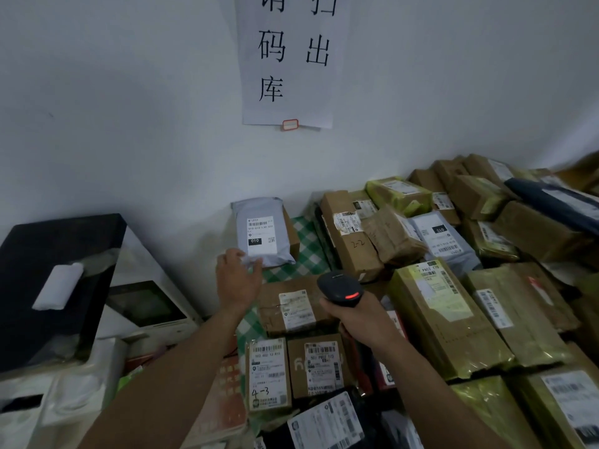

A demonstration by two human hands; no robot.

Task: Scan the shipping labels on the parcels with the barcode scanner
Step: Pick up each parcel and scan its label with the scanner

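My right hand (359, 322) grips the handle of a black barcode scanner (340, 288), whose red light glows on top. The scanner head points away toward the far parcels. My left hand (238, 277) reaches forward with fingers spread and touches the near edge of a grey poly-bag parcel (264, 231) that leans against the wall, its white label facing up. A brown cardboard parcel (291, 309) with a white label lies just under the scanner. Two small labelled boxes (269, 372) sit in front of it.
Many taped cardboard parcels (453, 312) are piled at the right on a green checked cloth (304, 254). A black-and-white machine (64, 286) stands at the left. A paper sign (288, 59) hangs on the white wall.
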